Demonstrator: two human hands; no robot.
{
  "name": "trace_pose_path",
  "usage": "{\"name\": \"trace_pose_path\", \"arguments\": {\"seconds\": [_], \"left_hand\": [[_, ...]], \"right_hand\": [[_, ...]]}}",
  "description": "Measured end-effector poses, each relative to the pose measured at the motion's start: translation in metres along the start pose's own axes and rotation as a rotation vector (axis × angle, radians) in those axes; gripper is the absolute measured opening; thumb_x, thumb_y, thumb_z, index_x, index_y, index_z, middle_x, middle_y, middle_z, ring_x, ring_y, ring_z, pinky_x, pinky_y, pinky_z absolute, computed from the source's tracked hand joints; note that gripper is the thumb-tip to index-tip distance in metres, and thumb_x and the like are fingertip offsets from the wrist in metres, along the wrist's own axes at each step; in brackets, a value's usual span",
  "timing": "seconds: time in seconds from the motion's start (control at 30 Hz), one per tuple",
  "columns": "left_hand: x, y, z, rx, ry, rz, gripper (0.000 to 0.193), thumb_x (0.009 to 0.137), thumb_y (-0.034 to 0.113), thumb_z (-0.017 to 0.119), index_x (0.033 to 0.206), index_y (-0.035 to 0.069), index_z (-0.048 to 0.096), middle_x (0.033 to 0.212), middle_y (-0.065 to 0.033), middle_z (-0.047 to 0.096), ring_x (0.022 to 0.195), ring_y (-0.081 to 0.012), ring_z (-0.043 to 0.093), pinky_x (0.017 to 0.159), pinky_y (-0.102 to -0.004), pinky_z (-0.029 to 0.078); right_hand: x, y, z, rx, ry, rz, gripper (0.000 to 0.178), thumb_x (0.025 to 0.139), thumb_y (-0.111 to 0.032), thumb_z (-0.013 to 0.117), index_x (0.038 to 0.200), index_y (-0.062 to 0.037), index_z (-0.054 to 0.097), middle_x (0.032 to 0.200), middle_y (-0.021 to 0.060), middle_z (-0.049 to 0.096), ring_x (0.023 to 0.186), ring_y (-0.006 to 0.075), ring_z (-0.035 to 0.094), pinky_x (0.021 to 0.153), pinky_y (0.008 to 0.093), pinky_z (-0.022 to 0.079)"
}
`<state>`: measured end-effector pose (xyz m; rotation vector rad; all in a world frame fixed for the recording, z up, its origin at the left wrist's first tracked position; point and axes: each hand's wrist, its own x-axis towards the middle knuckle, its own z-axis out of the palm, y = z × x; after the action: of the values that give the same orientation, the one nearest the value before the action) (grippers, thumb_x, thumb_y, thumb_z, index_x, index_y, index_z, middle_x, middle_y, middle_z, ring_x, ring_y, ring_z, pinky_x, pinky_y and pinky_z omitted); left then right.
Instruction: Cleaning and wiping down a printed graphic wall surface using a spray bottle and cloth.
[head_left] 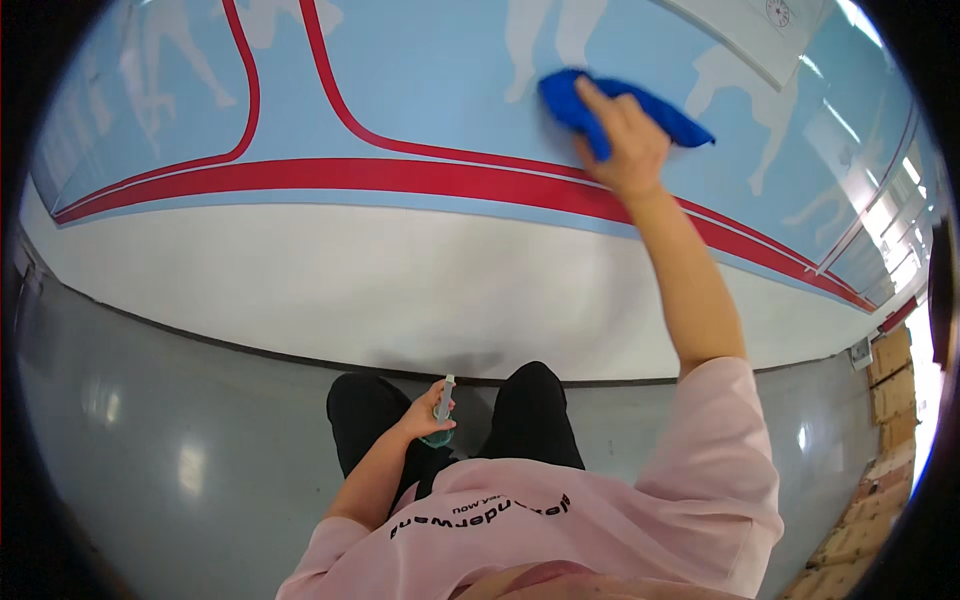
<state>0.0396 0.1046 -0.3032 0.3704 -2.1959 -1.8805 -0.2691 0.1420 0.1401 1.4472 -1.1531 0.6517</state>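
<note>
My right hand (627,145) reaches up and forward, closed on a blue cloth (672,118). The cloth is bunched under the fingers and lies against the light blue wall panel (450,90), just above its red stripe (400,178). Low between my knees, my left hand (428,412) is wrapped round a spray bottle with a grey and white spray head (445,398). Only a bit of the bottle's greenish body (438,438) shows below the fingers; the rest is hidden.
White wall (350,265) runs below the panel down to a dark skirting line. A white board (745,35) is mounted at the upper right. Cardboard boxes (893,390) are stacked along the right side. The grey floor (190,400) is shiny.
</note>
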Motion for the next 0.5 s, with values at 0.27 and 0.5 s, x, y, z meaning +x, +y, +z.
{"name": "trace_pose_path", "arguments": {"seconds": [0.27, 0.5], "left_hand": [[-0.007, 0.013, 0.005, 0.029, 0.093, -0.043, 0.081, 0.064, 0.008, 0.076, 0.132, 0.015, 0.032, 0.095, -0.0063, 0.055, 0.091, -0.019, 0.057, 0.082, -0.0337, 0.046], [-0.005, 0.019, 0.009, 0.027, 0.112, -0.043, 0.082, 0.063, 0.004, 0.076, 0.131, 0.014, 0.034, 0.094, -0.0065, 0.055, 0.091, -0.018, 0.056, 0.081, -0.0334, 0.046]], "right_hand": [[-0.124, -0.027, -0.009, 0.097, -0.48, -0.233, 0.057, 0.062, -0.012, 0.065, 0.118, -0.0208, 0.056, 0.074, -0.0001, 0.048, 0.06, 0.0158, 0.055, 0.048, 0.0284, 0.044], [-0.104, 0.072, -0.083, -0.064, -0.446, 0.111, 0.059, 0.061, -0.004, 0.069, 0.117, -0.0187, 0.056, 0.095, 0.0028, 0.06, 0.084, 0.0232, 0.059, 0.068, 0.0326, 0.051]]}}
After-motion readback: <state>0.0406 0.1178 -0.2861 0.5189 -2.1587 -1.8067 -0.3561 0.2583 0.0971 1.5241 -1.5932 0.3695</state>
